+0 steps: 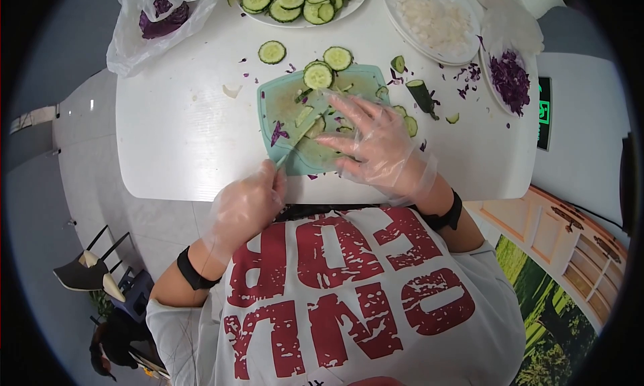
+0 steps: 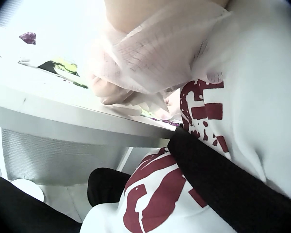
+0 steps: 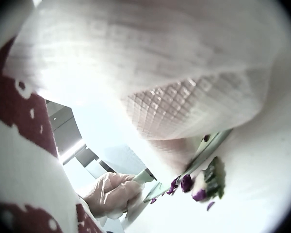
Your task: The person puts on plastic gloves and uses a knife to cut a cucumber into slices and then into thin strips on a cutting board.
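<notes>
Both hands wear clear plastic gloves. My left hand (image 1: 245, 206) grips the light green handle of a knife (image 1: 299, 139), which also shows in the right wrist view with the gloved hand round it. The blade lies slanted over the teal cutting board (image 1: 268, 104), among cucumber slices (image 1: 318, 75) and purple cabbage bits (image 1: 279, 133). Over the board's right side, my right hand (image 1: 386, 148) spreads its fingers, fingertips close to the blade's tip. Part of the board and some pieces are hidden beneath that hand. The left wrist view shows mostly the glove.
A plate of cucumber slices (image 1: 285, 15) stands at the back, beside a plate of pale chopped pieces (image 1: 429, 23). Shredded purple cabbage (image 1: 511, 84) lies on a plate at right. A plastic bag (image 1: 124, 30) with cabbage sits back left. A cucumber end (image 1: 420, 96) lies right of the board.
</notes>
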`<act>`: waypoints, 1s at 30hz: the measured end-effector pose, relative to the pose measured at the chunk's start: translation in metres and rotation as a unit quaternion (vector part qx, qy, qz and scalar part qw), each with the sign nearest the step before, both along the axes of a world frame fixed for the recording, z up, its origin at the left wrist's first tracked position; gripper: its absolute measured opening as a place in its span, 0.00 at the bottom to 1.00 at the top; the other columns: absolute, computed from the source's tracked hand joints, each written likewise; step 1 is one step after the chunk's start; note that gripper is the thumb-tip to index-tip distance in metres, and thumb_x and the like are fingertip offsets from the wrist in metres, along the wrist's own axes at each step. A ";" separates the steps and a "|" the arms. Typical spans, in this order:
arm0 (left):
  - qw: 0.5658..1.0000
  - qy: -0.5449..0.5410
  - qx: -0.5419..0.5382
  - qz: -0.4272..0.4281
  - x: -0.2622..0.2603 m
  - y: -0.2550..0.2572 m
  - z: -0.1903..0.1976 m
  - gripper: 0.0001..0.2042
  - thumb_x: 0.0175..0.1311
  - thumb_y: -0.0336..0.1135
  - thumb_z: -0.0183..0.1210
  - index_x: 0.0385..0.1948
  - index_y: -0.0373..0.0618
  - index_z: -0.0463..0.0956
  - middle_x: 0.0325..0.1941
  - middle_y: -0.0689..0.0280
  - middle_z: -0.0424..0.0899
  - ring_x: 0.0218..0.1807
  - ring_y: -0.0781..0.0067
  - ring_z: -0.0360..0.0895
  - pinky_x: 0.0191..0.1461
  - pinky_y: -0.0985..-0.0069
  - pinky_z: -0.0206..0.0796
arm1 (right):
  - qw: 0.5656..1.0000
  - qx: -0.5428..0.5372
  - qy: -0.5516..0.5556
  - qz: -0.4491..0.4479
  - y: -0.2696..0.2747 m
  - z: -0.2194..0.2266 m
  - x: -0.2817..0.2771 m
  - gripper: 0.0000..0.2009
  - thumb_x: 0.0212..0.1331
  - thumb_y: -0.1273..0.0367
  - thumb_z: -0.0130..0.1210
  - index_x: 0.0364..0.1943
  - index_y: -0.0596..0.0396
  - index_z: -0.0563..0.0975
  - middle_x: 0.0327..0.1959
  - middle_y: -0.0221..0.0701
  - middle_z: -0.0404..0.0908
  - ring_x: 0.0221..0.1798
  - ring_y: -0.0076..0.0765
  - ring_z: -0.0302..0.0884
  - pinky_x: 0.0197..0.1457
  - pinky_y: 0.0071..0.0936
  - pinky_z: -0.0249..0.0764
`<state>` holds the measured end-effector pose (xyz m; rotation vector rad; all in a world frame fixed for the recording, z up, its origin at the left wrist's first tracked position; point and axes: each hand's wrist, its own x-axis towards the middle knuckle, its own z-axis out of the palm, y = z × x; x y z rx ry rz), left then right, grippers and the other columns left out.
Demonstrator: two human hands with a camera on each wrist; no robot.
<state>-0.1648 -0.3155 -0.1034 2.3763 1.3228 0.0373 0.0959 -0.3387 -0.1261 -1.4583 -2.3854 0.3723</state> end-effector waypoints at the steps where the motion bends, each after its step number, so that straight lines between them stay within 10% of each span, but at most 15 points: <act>1: 0.999 -0.019 0.035 -0.016 0.001 0.000 -0.001 0.10 0.67 0.36 0.58 0.27 0.44 0.71 0.12 0.56 0.76 0.15 0.51 0.76 0.18 0.59 0.69 | 1.000 -0.005 -0.006 0.000 0.000 0.003 0.000 0.24 0.47 0.59 0.67 0.54 0.28 0.83 0.74 0.36 0.62 0.68 0.48 0.66 0.62 0.49 0.69; 12: 0.999 0.006 -0.034 0.014 0.004 0.002 0.005 0.07 0.68 0.33 0.57 0.32 0.41 0.72 0.19 0.49 0.79 0.22 0.44 0.78 0.26 0.53 0.70 | 0.998 -0.053 0.020 -0.014 -0.003 0.001 -0.002 0.22 0.52 0.60 0.63 0.55 0.30 0.83 0.77 0.34 0.58 0.72 0.47 0.60 0.71 0.51 0.59; 14: 0.998 0.012 -0.053 0.017 0.006 0.003 0.005 0.07 0.69 0.33 0.56 0.32 0.40 0.72 0.19 0.49 0.79 0.23 0.43 0.79 0.26 0.52 0.70 | 1.000 0.011 -0.007 -0.003 0.000 0.000 0.000 0.24 0.45 0.59 0.68 0.53 0.30 0.84 0.75 0.36 0.62 0.67 0.47 0.67 0.62 0.47 0.70; 30: 0.998 -0.010 -0.065 0.025 -0.004 -0.006 0.002 0.07 0.69 0.34 0.55 0.34 0.40 0.73 0.21 0.48 0.79 0.26 0.41 0.80 0.29 0.52 0.72 | 1.000 0.010 0.011 -0.001 -0.001 -0.004 0.002 0.23 0.44 0.60 0.67 0.51 0.31 0.85 0.75 0.38 0.62 0.67 0.47 0.68 0.62 0.47 0.71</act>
